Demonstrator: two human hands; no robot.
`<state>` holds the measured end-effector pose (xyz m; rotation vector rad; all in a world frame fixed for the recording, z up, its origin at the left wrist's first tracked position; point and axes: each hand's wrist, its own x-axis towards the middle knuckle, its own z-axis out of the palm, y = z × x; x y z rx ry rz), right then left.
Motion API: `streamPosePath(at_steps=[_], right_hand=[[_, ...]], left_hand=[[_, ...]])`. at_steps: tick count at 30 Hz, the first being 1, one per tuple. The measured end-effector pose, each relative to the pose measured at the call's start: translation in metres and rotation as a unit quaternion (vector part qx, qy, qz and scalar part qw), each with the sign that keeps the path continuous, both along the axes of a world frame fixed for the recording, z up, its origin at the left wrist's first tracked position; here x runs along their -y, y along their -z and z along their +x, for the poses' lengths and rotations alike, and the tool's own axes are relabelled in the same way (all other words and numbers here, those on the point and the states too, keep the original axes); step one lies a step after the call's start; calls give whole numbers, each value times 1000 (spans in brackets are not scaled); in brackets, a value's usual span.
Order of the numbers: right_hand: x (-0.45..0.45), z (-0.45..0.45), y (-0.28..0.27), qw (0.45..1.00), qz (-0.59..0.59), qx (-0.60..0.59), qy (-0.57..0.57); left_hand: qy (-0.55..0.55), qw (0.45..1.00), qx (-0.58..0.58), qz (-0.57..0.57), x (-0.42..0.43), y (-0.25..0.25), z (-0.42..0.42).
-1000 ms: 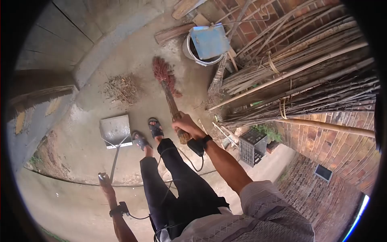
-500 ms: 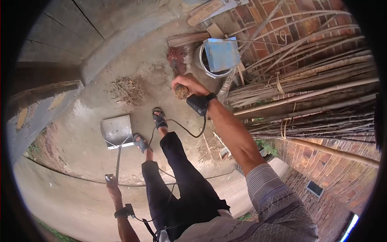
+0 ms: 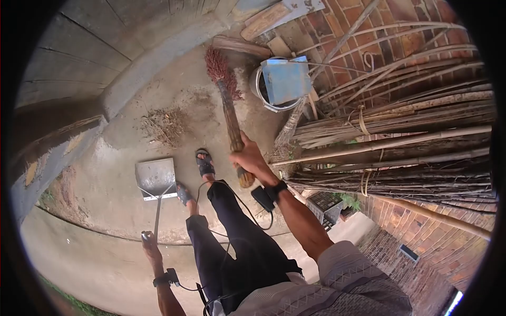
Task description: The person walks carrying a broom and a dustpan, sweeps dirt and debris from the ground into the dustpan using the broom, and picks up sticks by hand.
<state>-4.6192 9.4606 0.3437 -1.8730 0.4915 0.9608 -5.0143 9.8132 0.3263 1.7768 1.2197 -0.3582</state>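
My right hand (image 3: 250, 158) is closed around the lower handle of a broom (image 3: 230, 108), whose reddish bristles point away from me. At the lower left, my left hand (image 3: 151, 247) grips the top of the long thin handle of a dustpan (image 3: 156, 174). The metal pan rests on the concrete floor beside my left foot. Beyond it lies a pile of dry twigs and debris (image 3: 162, 127), apart from both the pan and the broom.
A white bucket (image 3: 279, 107) with a blue sheet (image 3: 287, 79) on top stands at the upper right. Bundles of sticks (image 3: 400, 116) lean along the brick wall (image 3: 421, 216). A dark crate (image 3: 326, 206) sits to my right. Cables hang from my wrists past my legs.
My right hand has drawn back toward me and the broom now shows along its whole length, bristles swung toward the far side. The left hand and dustpan have barely moved.
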Motion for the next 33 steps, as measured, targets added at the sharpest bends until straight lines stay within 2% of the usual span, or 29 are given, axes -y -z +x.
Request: streamPosePath(at_steps=[1,2,3,5,7,9,11,13,14,15,17,18,20,21,23,24,28,30,33], right_hand=[[12,-12,-7,1000,-10,-2,3],[17,-9,-26,996,-63,1,-61],[29,-4,-22,996,-62,1,-63],[56,7,-1,946,-193,95,-241],[79,41,29,931,-228,106,-265],[109,59,89,939,-214,118,-241],[105,50,115,947,-195,132,-219],[94,14,110,996,-63,30,-51],[84,9,89,997,-68,-10,-28],[86,-2,71,997,-71,-9,-24],[91,-6,48,985,-97,23,-139],[104,-10,52,984,-98,25,-144],[126,-27,67,930,-106,271,-225],[119,-19,67,930,-106,268,-227],[113,14,77,983,-116,74,-121],[104,20,89,997,-72,11,-29],[55,-9,81,998,2,-34,53],[56,-23,53,999,-11,-35,21],[67,-23,37,997,-49,3,-54]], left_hand=[[15,1000,7,9,0,-1,2],[31,999,15,17,0,-2,5],[29,999,14,18,0,-2,8],[15,1000,11,-9,-2,-1,9],[28,999,18,-4,-6,5,8],[45,998,43,32,-10,7,6],[52,998,-5,30,-20,3,10],[37,999,5,40,-16,2,7],[35,999,6,40,-14,2,7],[39,999,7,36,-16,1,6],[52,998,15,34,-13,9,7],[47,998,17,34,-9,9,13],[50,998,-36,14,-8,5,15],[48,998,-39,14,-9,10,10],[8,1000,16,0,-4,24,-2],[24,999,26,13,-3,28,-6],[-18,1000,21,8,2,32,-21],[31,998,5,48,4,35,-17],[2,1000,21,21,9,27,-6]])
